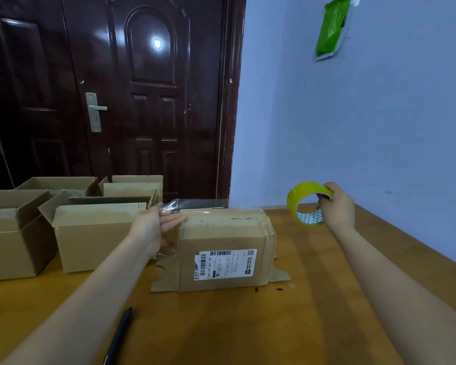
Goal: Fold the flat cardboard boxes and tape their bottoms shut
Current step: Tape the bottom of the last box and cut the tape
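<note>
**Tape stretched over a box bottom, ready to be laid**

We stand at a wooden table (313,299) with one box (223,248) set bottom-up before us, its shipping label facing us and its loose flaps splayed on the tabletop. Our left hand (156,225) rests at the box's 9 o'clock top edge, fingers straight and close together, and appears to hold the free end of the clear tape (192,205) against the cardboard; whether the thumb pinches it we cannot tell. Our right hand (336,206) grips the yellow roll (304,204) out at 3 o'clock, fingers curled over its rim and into its core, clear of the box and above the table. The strip seems to run from the left hand along the far top edge, though its link to the roll is too faint to trace. The box's long axis lies 9 to 3, the same line the tape follows, so we judge the next move turns on lowering the roll along that line. The left hand is the nearer, touching the box; the right is well apart. Four open boxes (95,233) wait at 10 o'clock, and a black pen (120,335) lies at 7 o'clock.
</note>
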Tool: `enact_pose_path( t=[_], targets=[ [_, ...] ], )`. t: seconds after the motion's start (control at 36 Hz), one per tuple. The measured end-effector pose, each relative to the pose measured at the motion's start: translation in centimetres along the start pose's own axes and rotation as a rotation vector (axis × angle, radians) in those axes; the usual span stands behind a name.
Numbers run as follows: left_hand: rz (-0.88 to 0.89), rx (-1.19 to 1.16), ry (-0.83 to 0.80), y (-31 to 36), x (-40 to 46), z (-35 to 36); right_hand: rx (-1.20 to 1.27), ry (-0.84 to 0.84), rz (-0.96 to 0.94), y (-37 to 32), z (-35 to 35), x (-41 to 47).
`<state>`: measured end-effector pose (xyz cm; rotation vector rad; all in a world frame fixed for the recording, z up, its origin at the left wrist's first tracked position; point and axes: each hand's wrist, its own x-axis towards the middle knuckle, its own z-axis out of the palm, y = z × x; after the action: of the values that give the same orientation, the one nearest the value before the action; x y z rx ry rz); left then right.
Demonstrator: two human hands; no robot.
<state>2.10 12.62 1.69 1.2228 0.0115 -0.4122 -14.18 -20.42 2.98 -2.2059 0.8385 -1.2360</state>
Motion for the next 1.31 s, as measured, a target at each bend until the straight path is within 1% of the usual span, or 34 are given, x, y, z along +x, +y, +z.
enact_pose_path(
  t=[0.17, 0.25, 0.44, 0.58, 0.69, 0.81, 0.97, 1.08, 1.22, 1.31],
  targets=[
    [-0.065, -0.104, -0.025, -0.3, 0.3, -0.8, -0.022, -0.030, -0.001, 0.1, 0.4, -0.6],
    [-0.069, -0.132, -0.022, -0.3, 0.1, -1.2, -0.029, -0.049, 0.004, 0.0, 0.8, -0.9],
    [-0.037, -0.130, -0.047, -0.4, -0.3, -1.3, -0.079, -0.056, 0.033, 0.4, 1.3, -1.8],
    [-0.039, -0.118, -0.053, -0.3, -0.3, -1.2, -0.172, -0.100, 0.000, 1.1, 1.9, -2.6],
    [0.020, -0.093, -0.063, -0.1, -0.8, -0.8, -0.202, -0.108, 0.010, 1.4, 2.4, -3.1],
    [0.142, -0.012, -0.071, 0.2, -1.5, -0.8, -0.219, -0.112, -0.020, 1.3, 2.7, -3.2],
    [0.295, 0.087, -0.013, 0.4, -2.9, -0.5, -0.262, -0.140, -0.052, 1.4, 2.7, -3.3],
    [0.420, 0.207, 0.045, 0.4, -3.4, -0.4, -0.251, -0.146, -0.053, 1.6, 2.8, -3.4],
    [0.413, 0.265, 0.068, 0.4, -3.4, -0.8, -0.265, -0.153, -0.049, 1.8, 2.7, -3.5],
    [0.359, 0.261, 0.079, 0.5, -3.1, -1.1, -0.272, -0.152, -0.047, 1.7, 2.7, -3.4]
  ],
)
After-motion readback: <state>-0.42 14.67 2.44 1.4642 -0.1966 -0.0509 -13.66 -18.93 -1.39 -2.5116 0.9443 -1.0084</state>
